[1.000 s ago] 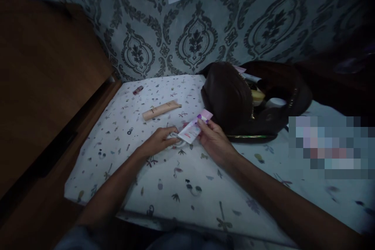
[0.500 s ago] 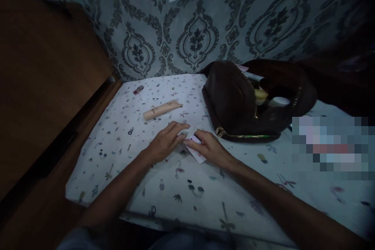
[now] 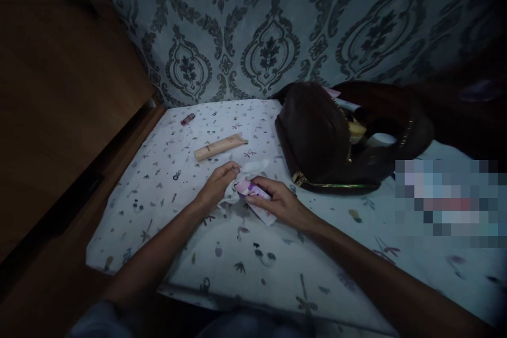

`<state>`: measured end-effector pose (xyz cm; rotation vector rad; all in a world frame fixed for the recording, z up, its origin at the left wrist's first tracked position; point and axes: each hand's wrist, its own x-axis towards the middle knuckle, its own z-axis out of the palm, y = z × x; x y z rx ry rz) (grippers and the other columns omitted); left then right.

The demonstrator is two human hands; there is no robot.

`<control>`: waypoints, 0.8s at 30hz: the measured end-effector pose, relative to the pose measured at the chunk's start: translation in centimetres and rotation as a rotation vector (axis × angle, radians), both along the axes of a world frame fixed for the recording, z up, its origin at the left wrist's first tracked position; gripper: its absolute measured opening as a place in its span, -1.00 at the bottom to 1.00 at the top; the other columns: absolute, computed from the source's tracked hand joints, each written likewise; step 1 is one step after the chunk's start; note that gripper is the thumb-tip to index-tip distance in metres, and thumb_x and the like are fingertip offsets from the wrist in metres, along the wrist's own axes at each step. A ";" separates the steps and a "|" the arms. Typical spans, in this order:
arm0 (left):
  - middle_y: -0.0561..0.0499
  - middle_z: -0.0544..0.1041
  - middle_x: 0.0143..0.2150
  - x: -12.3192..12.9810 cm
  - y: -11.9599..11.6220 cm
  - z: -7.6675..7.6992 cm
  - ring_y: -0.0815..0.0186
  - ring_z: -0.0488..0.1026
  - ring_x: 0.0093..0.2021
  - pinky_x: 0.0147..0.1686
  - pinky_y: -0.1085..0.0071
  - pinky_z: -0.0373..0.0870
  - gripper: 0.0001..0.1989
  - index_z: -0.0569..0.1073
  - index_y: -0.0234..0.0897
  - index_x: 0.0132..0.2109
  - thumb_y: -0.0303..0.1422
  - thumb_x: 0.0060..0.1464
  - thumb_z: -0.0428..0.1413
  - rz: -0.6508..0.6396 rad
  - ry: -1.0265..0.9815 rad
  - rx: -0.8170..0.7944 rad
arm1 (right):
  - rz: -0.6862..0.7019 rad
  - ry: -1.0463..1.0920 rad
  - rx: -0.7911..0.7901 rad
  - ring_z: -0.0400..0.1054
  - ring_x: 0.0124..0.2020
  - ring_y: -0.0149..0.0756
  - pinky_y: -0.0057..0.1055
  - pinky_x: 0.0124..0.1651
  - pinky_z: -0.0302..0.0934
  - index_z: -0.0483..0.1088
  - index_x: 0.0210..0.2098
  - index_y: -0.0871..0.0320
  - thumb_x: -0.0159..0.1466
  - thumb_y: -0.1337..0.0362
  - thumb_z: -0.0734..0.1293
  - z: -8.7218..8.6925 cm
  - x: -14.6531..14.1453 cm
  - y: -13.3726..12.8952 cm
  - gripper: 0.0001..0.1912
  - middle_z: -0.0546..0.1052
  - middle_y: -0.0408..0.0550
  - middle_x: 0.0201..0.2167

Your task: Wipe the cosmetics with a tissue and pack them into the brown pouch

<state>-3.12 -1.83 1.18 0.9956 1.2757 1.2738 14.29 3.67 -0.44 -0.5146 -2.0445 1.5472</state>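
Observation:
My right hand (image 3: 279,202) is closed around a pink and purple tube (image 3: 253,190), its flat pale end slanting down toward me. My left hand (image 3: 217,185) pinches a crumpled white tissue or cloth (image 3: 230,196), which lies against the tube's other end. Just beyond the hands, a beige squeeze tube (image 3: 221,147) rests on the patterned cloth. Farther back and left lies a small reddish, clear-looking item (image 3: 187,119), too small to name.
To the right stands a dark brown zip bag (image 3: 312,137), open, with a yellow item (image 3: 356,131) and a white round lid (image 3: 381,140) inside. A wooden cabinet (image 3: 75,74) borders the left; a patterned wall (image 3: 269,53) closes off the back. A blurred-out patch covers the right.
The white tissue or cloth has come into fuller view in my left hand, which has drawn slightly left. The tube, mostly covered before, now shows its purple end raised in my right hand.

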 end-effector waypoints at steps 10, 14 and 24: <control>0.07 0.39 -0.38 1.3 -0.6 -0.6 0.33 0.30 -0.31 -0.26 0.45 0.27 -0.72 0.40 -0.29 -0.27 -0.15 0.21 0.00 -0.075 0.286 0.210 | -0.138 0.168 -0.316 0.30 -0.38 -0.34 -0.42 -0.28 0.19 0.46 -0.22 0.11 0.13 -0.06 0.47 -0.2 -0.4 -0.3 -0.59 0.44 -0.19 -0.41; 0.06 0.39 -0.33 2.1 -1.2 -0.4 0.31 0.32 -0.28 -0.23 0.42 0.28 -0.65 0.37 -0.27 -0.20 -0.10 0.31 -0.13 -0.104 0.421 0.199 | -0.304 0.223 -0.257 0.30 -0.31 -0.30 -0.39 -0.19 0.21 0.38 -0.29 0.09 0.15 -0.05 0.46 -0.1 -0.4 -0.3 -0.63 0.43 -0.19 -0.38; 0.05 0.42 -0.35 2.8 -1.4 -1.0 0.33 0.31 -0.34 -0.28 0.43 0.27 -0.66 0.34 -0.27 -0.25 -0.07 0.27 -0.02 -0.335 0.554 0.138 | -0.452 0.358 -0.300 0.27 -0.30 -0.30 -0.40 -0.19 0.21 0.33 -0.23 0.06 0.20 -0.07 0.40 0.9 -0.1 -0.7 -0.63 0.36 -0.20 -0.37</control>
